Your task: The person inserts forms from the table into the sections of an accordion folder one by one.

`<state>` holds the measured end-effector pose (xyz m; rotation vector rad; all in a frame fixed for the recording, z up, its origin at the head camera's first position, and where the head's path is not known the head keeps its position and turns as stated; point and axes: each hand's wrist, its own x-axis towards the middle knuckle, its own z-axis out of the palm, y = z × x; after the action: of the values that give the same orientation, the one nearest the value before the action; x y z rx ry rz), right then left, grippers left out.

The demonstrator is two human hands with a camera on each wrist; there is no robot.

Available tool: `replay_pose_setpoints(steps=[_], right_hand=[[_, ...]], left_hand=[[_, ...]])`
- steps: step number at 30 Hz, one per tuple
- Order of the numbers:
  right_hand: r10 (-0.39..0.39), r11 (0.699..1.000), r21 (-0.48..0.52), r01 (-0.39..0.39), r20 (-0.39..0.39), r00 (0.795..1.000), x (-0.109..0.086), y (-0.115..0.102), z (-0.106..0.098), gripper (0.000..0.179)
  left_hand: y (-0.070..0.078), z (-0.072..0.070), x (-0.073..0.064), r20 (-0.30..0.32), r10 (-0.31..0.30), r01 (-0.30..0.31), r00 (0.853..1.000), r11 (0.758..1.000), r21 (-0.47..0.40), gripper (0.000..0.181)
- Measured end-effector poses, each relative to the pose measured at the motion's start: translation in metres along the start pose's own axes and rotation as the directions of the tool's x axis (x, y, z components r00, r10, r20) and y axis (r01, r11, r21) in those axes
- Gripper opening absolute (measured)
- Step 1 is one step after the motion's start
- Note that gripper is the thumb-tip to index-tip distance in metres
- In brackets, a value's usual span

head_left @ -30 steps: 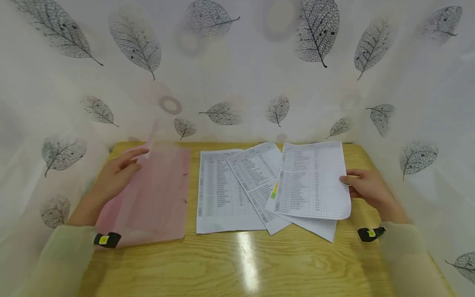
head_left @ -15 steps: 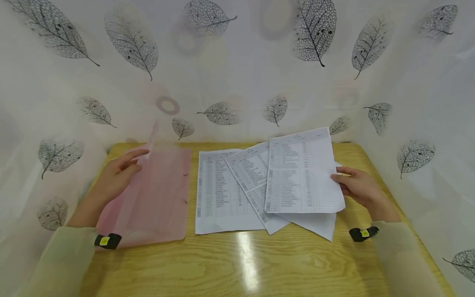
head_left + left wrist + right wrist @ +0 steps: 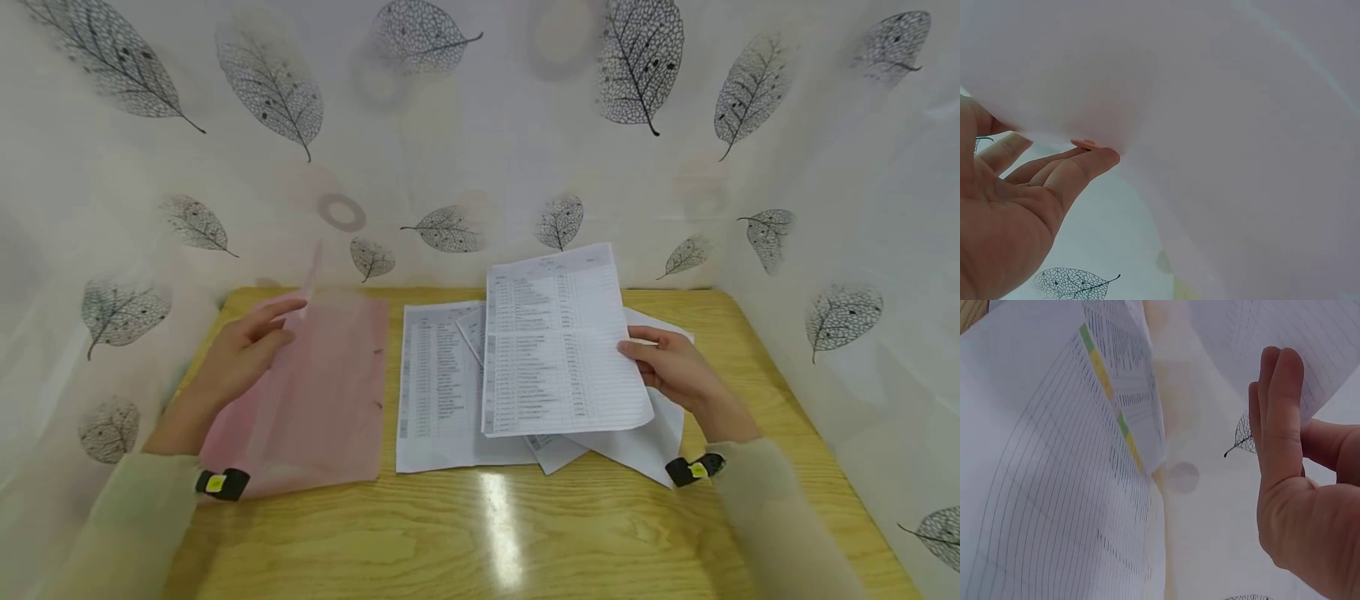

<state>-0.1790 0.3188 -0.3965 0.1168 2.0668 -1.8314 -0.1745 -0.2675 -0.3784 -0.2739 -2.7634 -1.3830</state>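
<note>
R hand [image 3: 678, 368] — printed sheet [image 3: 561, 350] btwn thumb & fingers

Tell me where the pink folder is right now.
In the head view, the pink folder lies on the left side of the wooden table, just left of the printed sheets, with the left hand holding it open.

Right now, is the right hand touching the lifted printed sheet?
Touching. The head view shows the right hand pinching the lifted printed sheet at its right edge, thumb on the front.
</note>
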Motion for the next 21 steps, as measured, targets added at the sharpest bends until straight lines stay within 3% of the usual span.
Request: replay_pose_setpoints(steps=[8,21], right_hand=[[-0.028,1.000,0.010,0.028,0.025,0.999,0.011,-0.007,0.034,0.061],[-0.087,0.993,0.088,0.078,0.105,0.991,0.034,-0.013,0.095,0.051]], left_hand=[[0.006,0.001,0.001,0.030,-0.027,0.027,0.999,1.000,-0.005,0.046],[0.005,0.002,0.002,0.064,-0.010,0.010,0.998,1.000,-0.005,0.048]])
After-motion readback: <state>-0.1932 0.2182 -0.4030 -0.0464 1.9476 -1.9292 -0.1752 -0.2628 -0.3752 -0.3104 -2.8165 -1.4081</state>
